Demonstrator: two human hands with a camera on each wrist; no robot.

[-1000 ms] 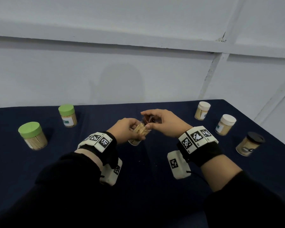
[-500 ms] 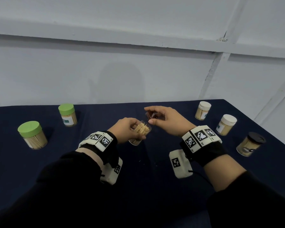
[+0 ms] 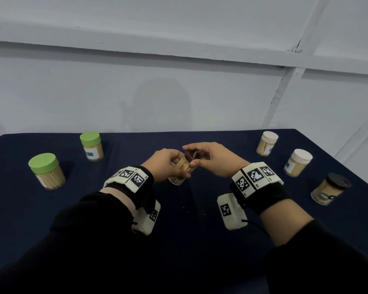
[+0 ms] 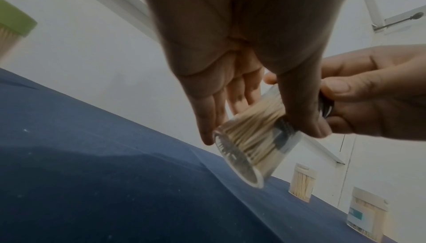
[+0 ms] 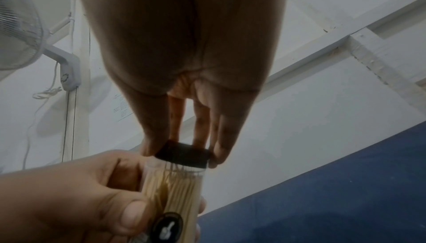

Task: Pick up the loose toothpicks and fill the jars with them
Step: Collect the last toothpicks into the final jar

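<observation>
At frame centre, the left hand (image 3: 167, 164) grips the toothpick jar (image 3: 182, 168); the right hand (image 3: 210, 159) pinches the black lid (image 5: 183, 154). Seat the lid squarely, then twist.

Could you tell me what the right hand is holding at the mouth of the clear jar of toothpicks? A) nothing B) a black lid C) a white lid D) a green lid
B: the right hand pinches a round black lid over the mouth of the clear plastic toothpick jar, which the left hand grips.
</observation>
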